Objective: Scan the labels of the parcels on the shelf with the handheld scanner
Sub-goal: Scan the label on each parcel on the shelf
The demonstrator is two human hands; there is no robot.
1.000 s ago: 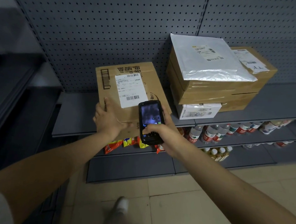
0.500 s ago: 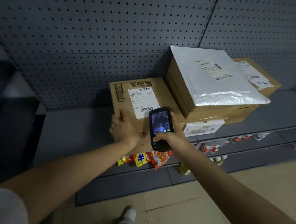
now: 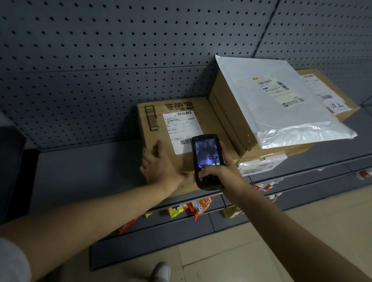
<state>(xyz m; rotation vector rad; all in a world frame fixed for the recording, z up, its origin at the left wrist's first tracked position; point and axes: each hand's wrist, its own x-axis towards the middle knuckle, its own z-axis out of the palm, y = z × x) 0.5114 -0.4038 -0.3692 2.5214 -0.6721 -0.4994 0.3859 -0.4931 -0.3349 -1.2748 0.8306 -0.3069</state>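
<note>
**Scanner poised over the low carton's label**

I take the flat brown cardboard carton [image 3: 180, 137] as my landmark; it lies on the grey metal shelf [image 3: 81, 174] against the perforated back panel [image 3: 121, 49]. On the carton's top face sits a white printed shipping label [image 3: 179, 130], with barcodes at its far and near ends.

My right hand [image 3: 223, 174] is wrapped closed around the lower half of the black handheld scanner [image 3: 206, 160], thumb across the keypad, screen lit and facing me. The scanner hangs just above the carton's near right part, its nose at the label's near right corner. My left hand [image 3: 160, 163] lies on the carton's near left corner, fingers loosely spread and bent over the edge, gripping nothing, only steadying.

Right of the carton stands a stack of brown cardboard boxes [image 3: 241, 129] topped by a silvery-white plastic mailer bag [image 3: 279, 106] carrying its own label; another label shows on the box top beyond the bag.

I judge the carton stiff and of some weight, so a palm on the corner should be enough to keep it from sliding. The scanner looks hard and smooth; holding it low around the grip leaves the nose free to aim. The mailer looks soft, slick and light, overhanging the stack, so I would press it flat by an edge and keep the label unwrinkled.
</note>
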